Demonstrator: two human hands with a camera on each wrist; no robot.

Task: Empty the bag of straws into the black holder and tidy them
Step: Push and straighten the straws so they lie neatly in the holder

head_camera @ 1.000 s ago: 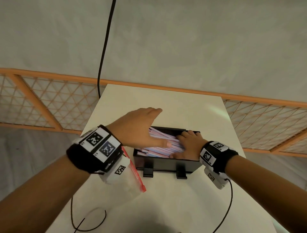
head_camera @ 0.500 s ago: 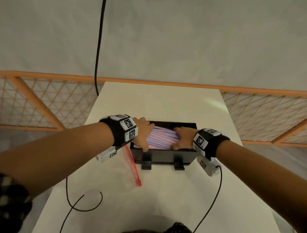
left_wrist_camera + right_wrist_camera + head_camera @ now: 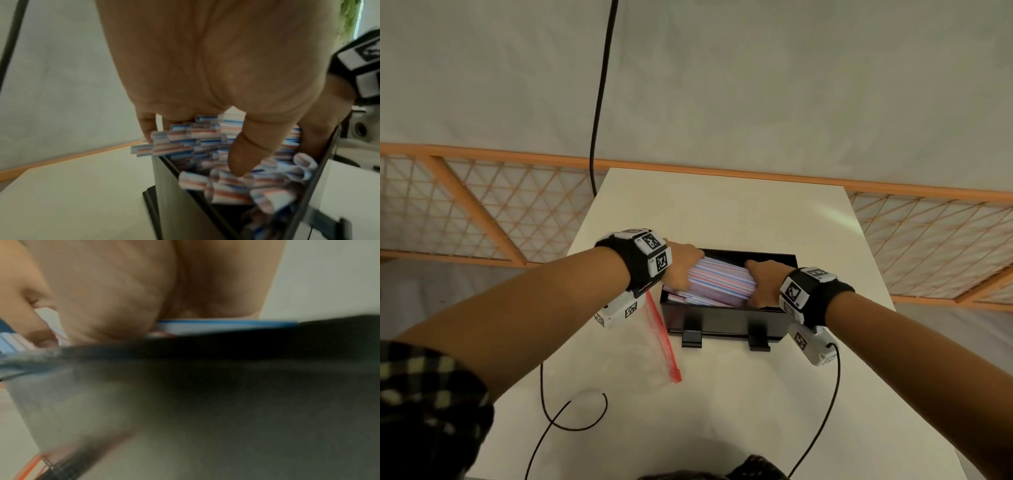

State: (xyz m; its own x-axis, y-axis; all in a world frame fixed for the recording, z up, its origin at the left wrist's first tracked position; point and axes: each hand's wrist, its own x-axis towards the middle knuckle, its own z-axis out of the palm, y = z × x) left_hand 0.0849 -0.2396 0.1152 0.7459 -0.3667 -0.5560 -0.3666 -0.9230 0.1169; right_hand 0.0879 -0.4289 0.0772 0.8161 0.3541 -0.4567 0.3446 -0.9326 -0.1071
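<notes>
Straws (image 3: 719, 281) lie left-to-right in the black holder (image 3: 726, 320), left hand (image 3: 681, 269) and right hand (image 3: 765, 281) gripping opposite ends.

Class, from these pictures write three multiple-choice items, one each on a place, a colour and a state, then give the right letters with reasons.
1. Where does the bag lie?
A. on the table, left of the holder
B. inside the holder
C. behind the holder

2. What colour is the bag's zip strip?
A. green
B. red
C. yellow

3. How are the straws held?
A. by the left hand alone
B. by neither hand
C. between both hands, the right hand at the other end

Key: 1 A, it lies flat beside the holder; 2 B, the strip shows red; 3 C, each hand grips one end.
</notes>
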